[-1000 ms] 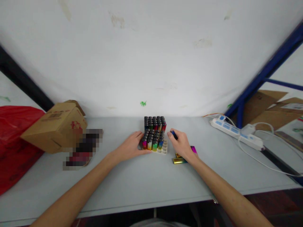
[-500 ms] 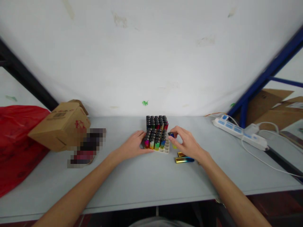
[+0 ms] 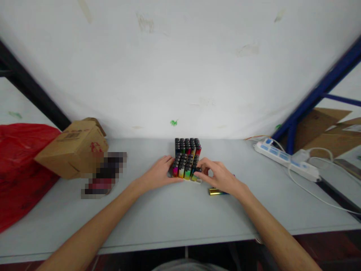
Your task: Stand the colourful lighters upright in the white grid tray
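Note:
A pale tray (image 3: 199,181) stands on the table, with several upright black-topped lighters (image 3: 182,170) in rows. My left hand (image 3: 156,175) grips its left side, thumb along the front edge and fingers behind. Pinched between thumb and fingers of my right hand (image 3: 219,175) is a lighter (image 3: 198,169), upright at the tray's right-hand column; its lower part is hidden, so I cannot tell how deep it sits. A shiny gold lighter (image 3: 214,191) lies flat under my right hand, partly covered. Directly behind the tray stands another block of lighters (image 3: 188,144).
A cardboard box (image 3: 72,150) and a red plastic bag (image 3: 25,173) occupy the left. A pixelated dark object (image 3: 108,171) lies beside the box. To the right are a white power strip (image 3: 284,158) with cables and more cardboard (image 3: 318,128). A white wall (image 3: 180,75) rises behind the table.
My right hand has moved left with the lighter, from beside the tray to its right-hand column. The left hand has kept its grip on the tray.

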Action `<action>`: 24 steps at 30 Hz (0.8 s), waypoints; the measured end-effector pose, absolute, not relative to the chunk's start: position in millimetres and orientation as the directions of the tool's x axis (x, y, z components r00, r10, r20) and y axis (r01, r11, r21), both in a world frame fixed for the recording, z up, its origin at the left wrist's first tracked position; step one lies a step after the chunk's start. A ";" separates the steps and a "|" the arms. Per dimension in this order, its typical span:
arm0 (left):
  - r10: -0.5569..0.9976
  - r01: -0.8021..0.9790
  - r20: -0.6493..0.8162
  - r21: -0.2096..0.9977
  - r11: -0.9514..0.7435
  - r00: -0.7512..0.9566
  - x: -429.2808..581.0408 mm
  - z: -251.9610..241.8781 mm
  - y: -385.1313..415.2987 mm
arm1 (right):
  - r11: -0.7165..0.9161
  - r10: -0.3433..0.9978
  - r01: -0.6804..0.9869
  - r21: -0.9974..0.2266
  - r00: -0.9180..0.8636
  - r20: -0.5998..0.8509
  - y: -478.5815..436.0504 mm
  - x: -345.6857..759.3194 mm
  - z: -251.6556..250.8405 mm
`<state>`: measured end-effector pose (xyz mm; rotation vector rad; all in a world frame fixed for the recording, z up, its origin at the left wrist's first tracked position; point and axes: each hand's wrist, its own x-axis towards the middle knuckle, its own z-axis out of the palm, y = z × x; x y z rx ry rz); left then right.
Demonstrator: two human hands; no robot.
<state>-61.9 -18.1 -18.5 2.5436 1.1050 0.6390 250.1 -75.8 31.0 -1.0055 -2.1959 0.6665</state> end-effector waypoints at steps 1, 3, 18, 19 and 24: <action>0.743 0.613 0.280 0.429 -0.663 0.608 -61.9 -18.1 -18.3 | 0.586 0.790 0.476 -0.656 -0.517 0.330 -76.0 250.1 30.5; 0.738 0.609 0.287 0.425 -0.669 0.611 -62.1 -17.5 -18.7 | 0.595 0.784 0.480 -0.645 -0.523 0.334 -75.9 250.2 29.1; 0.752 0.610 0.269 0.452 -0.651 0.602 -62.1 -16.0 -18.9 | 0.625 0.764 0.514 -0.588 -0.555 0.327 -74.1 248.9 24.0; 0.752 0.609 0.271 0.454 -0.650 0.601 -62.2 -16.6 -18.5 | 0.621 0.769 0.520 -0.586 -0.548 0.329 -74.1 248.7 24.0; 0.743 0.598 0.289 0.453 -0.661 0.603 -61.8 -18.1 -17.2 | 0.579 0.812 0.511 -0.636 -0.435 0.391 -72.4 256.8 34.5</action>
